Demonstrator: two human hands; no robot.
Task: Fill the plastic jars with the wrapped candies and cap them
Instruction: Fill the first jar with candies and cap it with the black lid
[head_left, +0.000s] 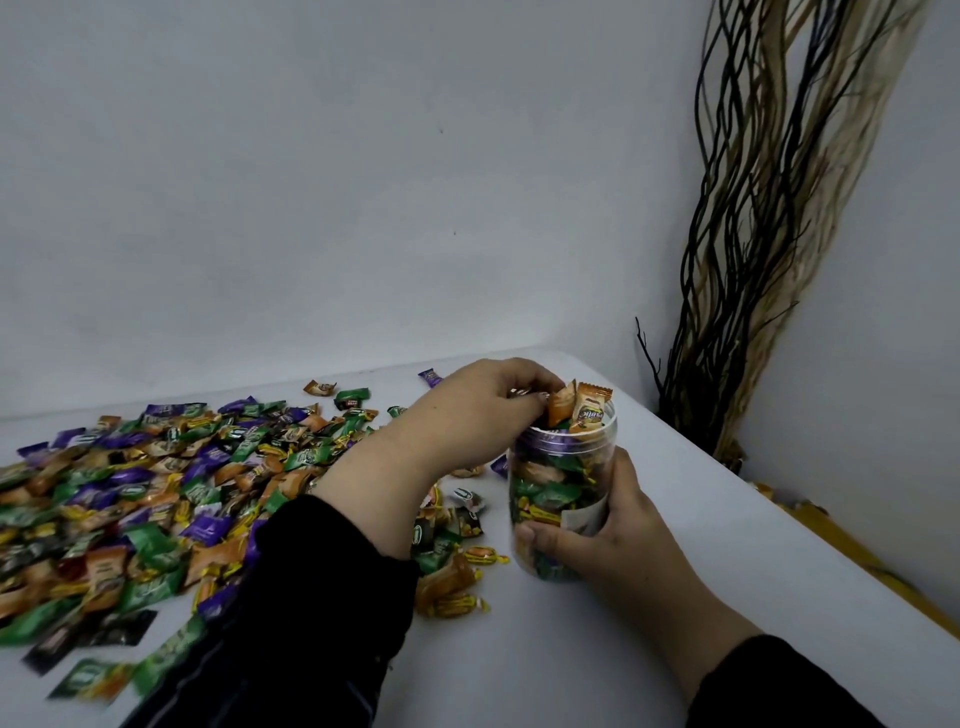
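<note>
Surface: a white table set into a corner of plain grey-white walls; I work at its right end.
My right hand: nearest to me, fingers and thumb wrapped around the lower half of the clear plastic jar, holding it upright on the table.
Jar: packed with wrapped candies up to the neck, and two orange candies stick up above the rim.
My left hand: reaches across to the jar's mouth, fingertips bunched and pressing at the top candies; whether they pinch one I cannot tell.
Loose candies: a wide heap of green, purple, orange and dark wrappers spreads over the left of the table, some just beside the jar.
Far corner: a bundle of dark and pale dried twigs leans against the wall.
Progress: I judge this jar as good as full; the protruding pieces must go down before capping.
Left to do: no lid and no other jar is in view, and most candies are still unpacked.
</note>
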